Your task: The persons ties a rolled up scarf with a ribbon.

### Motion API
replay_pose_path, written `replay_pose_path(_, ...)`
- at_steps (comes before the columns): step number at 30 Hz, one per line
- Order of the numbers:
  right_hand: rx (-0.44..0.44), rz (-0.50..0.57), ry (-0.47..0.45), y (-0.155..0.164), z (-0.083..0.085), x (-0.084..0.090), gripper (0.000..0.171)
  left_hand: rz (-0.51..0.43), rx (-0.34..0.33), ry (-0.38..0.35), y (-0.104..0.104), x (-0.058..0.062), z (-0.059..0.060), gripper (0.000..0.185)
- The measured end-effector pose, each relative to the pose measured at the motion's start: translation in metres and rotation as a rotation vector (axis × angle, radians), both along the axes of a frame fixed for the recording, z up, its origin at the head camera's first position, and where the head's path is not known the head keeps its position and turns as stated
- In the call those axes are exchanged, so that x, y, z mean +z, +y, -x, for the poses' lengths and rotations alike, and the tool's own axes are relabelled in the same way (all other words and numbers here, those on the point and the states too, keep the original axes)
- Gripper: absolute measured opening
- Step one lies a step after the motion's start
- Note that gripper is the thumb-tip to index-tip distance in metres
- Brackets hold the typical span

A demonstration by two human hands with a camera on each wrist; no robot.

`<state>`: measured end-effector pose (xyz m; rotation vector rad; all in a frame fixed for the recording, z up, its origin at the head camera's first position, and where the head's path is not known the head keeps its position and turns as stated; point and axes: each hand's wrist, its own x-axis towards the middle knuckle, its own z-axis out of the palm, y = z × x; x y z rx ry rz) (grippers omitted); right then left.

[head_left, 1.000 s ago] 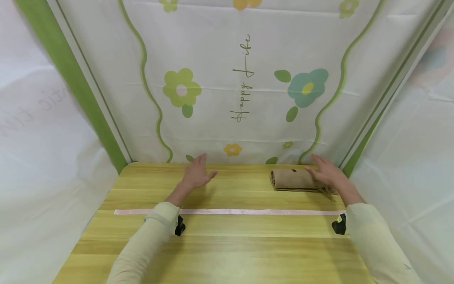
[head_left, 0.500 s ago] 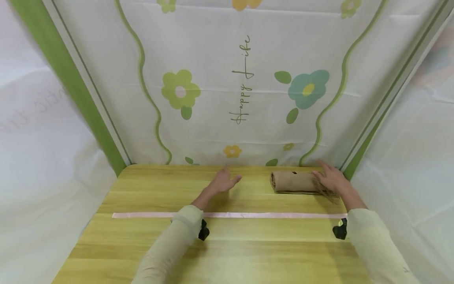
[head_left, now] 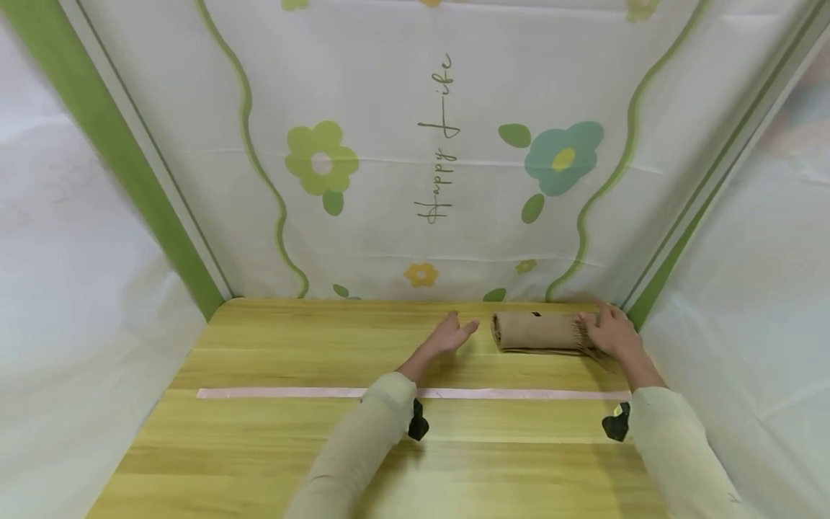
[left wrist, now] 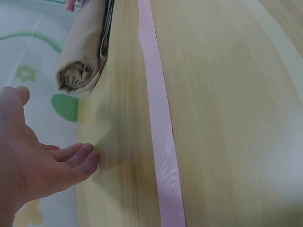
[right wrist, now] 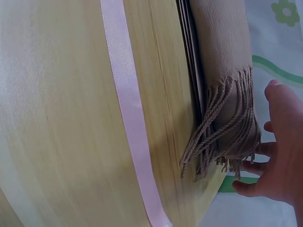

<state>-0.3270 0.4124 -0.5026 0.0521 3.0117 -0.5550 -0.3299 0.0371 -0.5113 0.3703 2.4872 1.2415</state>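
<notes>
A tan scarf, rolled up with a small black label on top, lies at the back right of the wooden table. Its spiral left end shows in the left wrist view. Twisted fringe hangs off the right end. My right hand is at that fringed end, thumb over the roll's top in the head view; its fingertips reach right to the tassels, loosely spread and not curled round the scarf. My left hand hovers left of the roll, fingers relaxed, thumb apart, holding nothing.
A pink ribbon strip runs across the wooden table in front of the scarf. Behind the table's far edge hangs a white curtain with flowers and lettering. White fabric also walls off both sides.
My left hand has moved right across the table toward the scarf's rolled end. My right hand has shifted slightly right and down along the fringe. The scarf stays in place.
</notes>
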Motion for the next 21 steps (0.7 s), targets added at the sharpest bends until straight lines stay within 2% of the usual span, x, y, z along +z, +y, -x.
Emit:
replay_pose_path(9,-0.049,0.116,-0.09,0.004,0.001,-0.013,0.091,-0.052,0.034,-0.05,0.043,-0.005,0.001,0.084)
replay_pose_path(18,-0.032,0.132,-0.021,0.008,0.001,-0.022,0.09,-0.127,0.111,-0.14,0.072,0.0,0.002,0.084)
replay_pose_path(21,-0.035,0.133,-0.01,0.009,0.002,-0.025,0.088,-0.124,0.143,-0.158,0.079,-0.002,0.005,0.077)
